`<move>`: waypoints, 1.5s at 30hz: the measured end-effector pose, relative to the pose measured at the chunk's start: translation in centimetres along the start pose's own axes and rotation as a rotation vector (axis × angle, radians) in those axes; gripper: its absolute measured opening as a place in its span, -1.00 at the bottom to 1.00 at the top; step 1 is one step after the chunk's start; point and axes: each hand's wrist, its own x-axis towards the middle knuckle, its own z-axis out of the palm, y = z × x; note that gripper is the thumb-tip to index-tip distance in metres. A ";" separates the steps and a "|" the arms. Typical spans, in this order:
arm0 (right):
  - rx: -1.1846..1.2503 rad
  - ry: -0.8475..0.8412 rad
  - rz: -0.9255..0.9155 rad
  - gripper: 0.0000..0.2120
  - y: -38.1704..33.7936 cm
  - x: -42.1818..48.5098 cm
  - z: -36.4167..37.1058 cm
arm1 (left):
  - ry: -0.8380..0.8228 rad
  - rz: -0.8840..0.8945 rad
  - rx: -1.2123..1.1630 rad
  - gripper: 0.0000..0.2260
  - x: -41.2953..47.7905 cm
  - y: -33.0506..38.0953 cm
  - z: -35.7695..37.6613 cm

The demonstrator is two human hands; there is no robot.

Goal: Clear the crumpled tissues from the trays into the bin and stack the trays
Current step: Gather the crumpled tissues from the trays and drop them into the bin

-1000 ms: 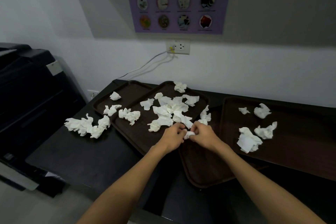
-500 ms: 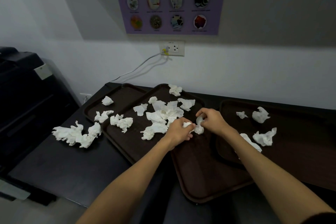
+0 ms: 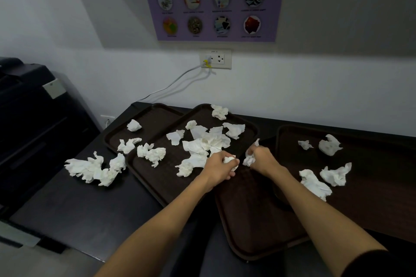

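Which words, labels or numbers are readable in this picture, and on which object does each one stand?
"you shred!": large black letters at the top of the poster on the wall.
Sentence on the poster's purple band: too blurred to read with certainty.
Captions under the poster's eight round pictures: too small to read.
Small marking on the wall socket: too small to read.
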 end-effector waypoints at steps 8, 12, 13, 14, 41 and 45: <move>0.027 0.076 0.019 -0.71 0.1 -0.8 -0.7 | -0.013 0.023 0.026 -0.78 -0.7 -0.1 -0.1; 0.065 0.131 -0.050 -0.71 -1.3 -1.6 -2.7 | 0.001 0.036 0.011 -0.81 -1.4 0.4 -1.1; 0.074 0.147 -0.066 -0.71 -1.8 -1.8 -3.3 | 0.012 0.042 0.008 -0.81 -1.6 0.7 -1.5; 0.083 0.163 -0.083 -0.71 -2.4 -2.0 -4.0 | 0.025 0.051 0.005 -0.81 -1.7 0.9 -1.9; 0.251 -0.085 -0.712 -0.74 -34.8 -12.5 5.1 | 0.568 -0.017 -0.094 -0.89 -21.0 -9.4 -30.5; 0.274 -0.232 -0.721 -0.75 -39.1 -13.2 10.8 | 0.620 -0.121 -0.147 -0.82 -24.1 -14.4 -34.5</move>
